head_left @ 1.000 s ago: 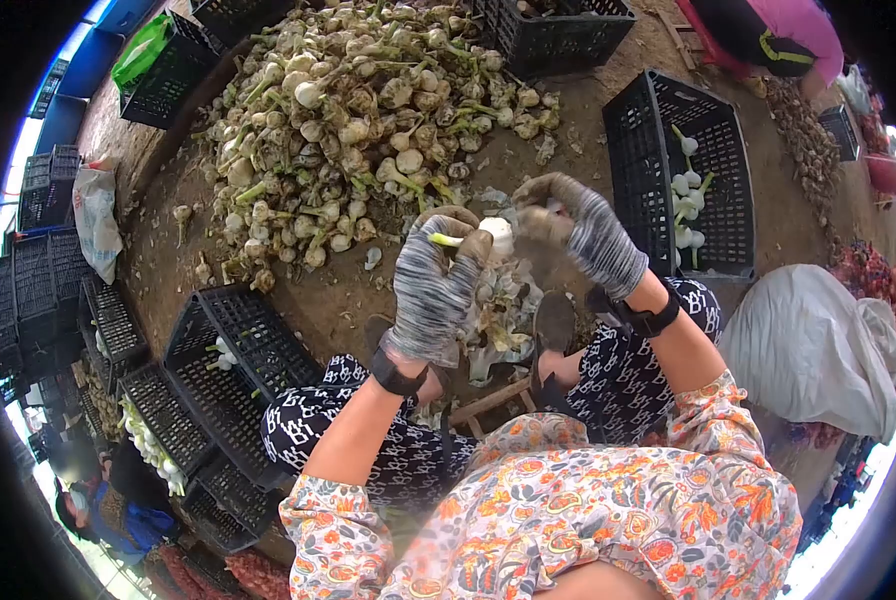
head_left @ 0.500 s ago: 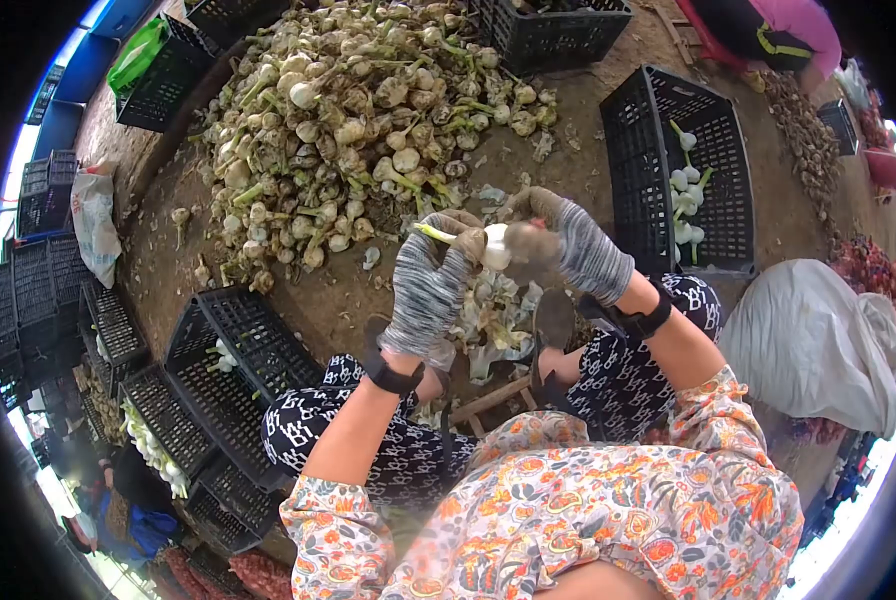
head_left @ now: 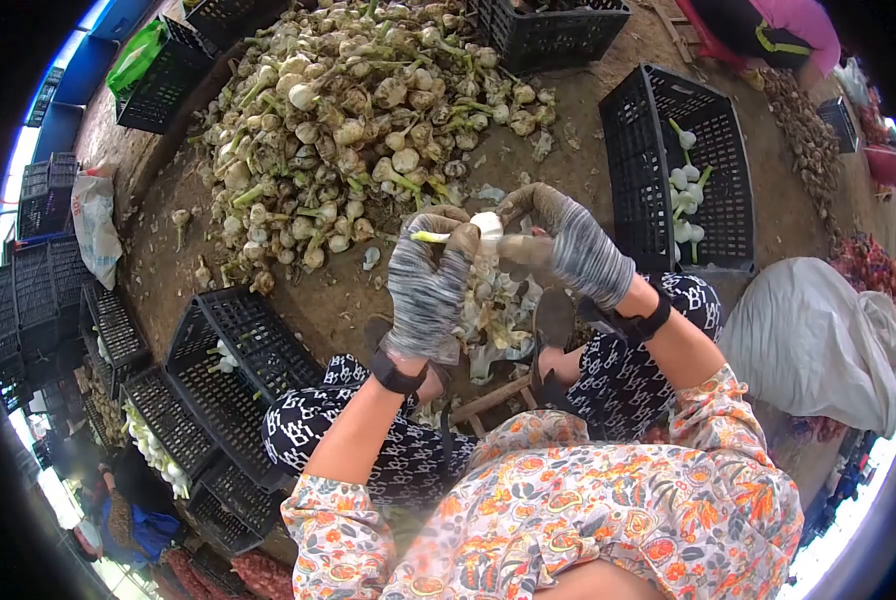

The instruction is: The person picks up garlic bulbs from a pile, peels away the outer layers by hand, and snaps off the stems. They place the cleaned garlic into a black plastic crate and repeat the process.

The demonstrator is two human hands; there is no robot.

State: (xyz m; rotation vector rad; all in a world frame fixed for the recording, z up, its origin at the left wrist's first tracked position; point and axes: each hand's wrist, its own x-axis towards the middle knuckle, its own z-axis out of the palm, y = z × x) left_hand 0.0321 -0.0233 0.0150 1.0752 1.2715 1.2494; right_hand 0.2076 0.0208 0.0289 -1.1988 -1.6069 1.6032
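Between my hands is a garlic bulb (head_left: 487, 225), white and smooth, its short green-yellow stem pointing left. My left hand (head_left: 425, 280), in a grey striped knit glove with dirty fingertips, is closed on the bulb and stem. My right hand (head_left: 573, 245), gloved the same way, has its curled fingers at the bulb's right side. Motion blurs its thumb, and whatever is inside those fingers cannot be made out. Under the hands, peeled garlic skins (head_left: 493, 310) lie on the ground between my feet.
A large heap of unpeeled garlic (head_left: 348, 130) lies ahead. At right, a black crate (head_left: 623, 170) holds several cleaned bulbs; another crate (head_left: 193, 350) stands at left. A white sack (head_left: 813, 340) sits at far right. Another person (head_left: 798, 35) is at top right.
The garlic bulb has turned and risen slightly, and its stem has tipped closer to level. My right thumb is blurred in both frames; a red speck seen by those fingers earlier no longer shows.
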